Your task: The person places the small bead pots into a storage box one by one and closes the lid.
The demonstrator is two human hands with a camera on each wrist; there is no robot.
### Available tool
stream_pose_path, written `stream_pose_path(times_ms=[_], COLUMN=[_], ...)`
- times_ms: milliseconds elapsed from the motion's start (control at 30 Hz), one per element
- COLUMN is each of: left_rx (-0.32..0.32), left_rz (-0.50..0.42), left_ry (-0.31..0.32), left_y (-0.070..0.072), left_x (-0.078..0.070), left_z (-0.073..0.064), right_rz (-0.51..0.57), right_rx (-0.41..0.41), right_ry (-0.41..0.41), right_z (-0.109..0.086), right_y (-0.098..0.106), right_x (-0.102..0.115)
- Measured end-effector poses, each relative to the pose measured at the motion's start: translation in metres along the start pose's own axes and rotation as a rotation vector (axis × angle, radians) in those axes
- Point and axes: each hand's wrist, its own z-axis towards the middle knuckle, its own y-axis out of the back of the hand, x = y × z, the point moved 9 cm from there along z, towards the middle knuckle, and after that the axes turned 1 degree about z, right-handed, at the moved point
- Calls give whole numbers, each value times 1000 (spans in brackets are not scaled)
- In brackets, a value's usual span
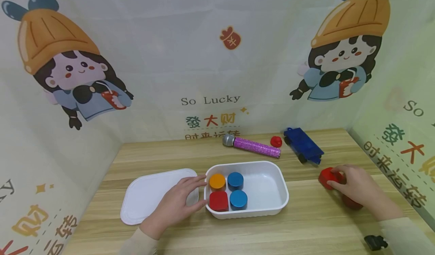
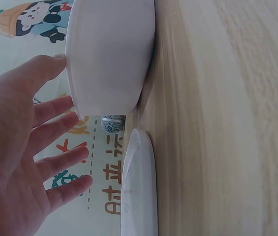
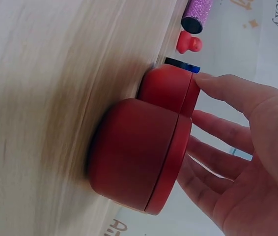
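Observation:
My left hand (image 1: 178, 200) has its fingers spread, with thumb and fingertips at the left end of a white box (image 1: 268, 187). Inside the box's left half sit an orange round piece (image 1: 217, 181), two blue round pieces (image 1: 238, 199) and a red rounded-square one (image 1: 218, 201). On the right of the table, my right hand (image 1: 358, 185) holds a small red lidded jar (image 1: 327, 177) between thumb and fingers, gripping near its lid. Beside it stands another red lidded jar (image 3: 134, 152), partly hidden under the hand in the head view.
A white lid (image 1: 153, 194) lies left of the box. Behind the box are a purple glitter microphone (image 1: 256, 147), a small red knobbed piece (image 1: 276, 141) and a blue toy cart (image 1: 304, 144). A black buckle (image 1: 375, 242) lies near the right sleeve.

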Motion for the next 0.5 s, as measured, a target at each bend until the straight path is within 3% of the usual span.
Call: stream_pose_path(times_ms=[233, 500], left_rx=[-10, -8], left_rz=[12, 16], left_ry=[-13, -9], left_y=[0, 1], left_x=[-1, -1], left_z=[0, 0], right_rz=[38, 69], right_rx=[14, -21], right_ry=[-2, 76], right_z=[-1, 0], right_y=[0, 10], right_x=[5, 33])
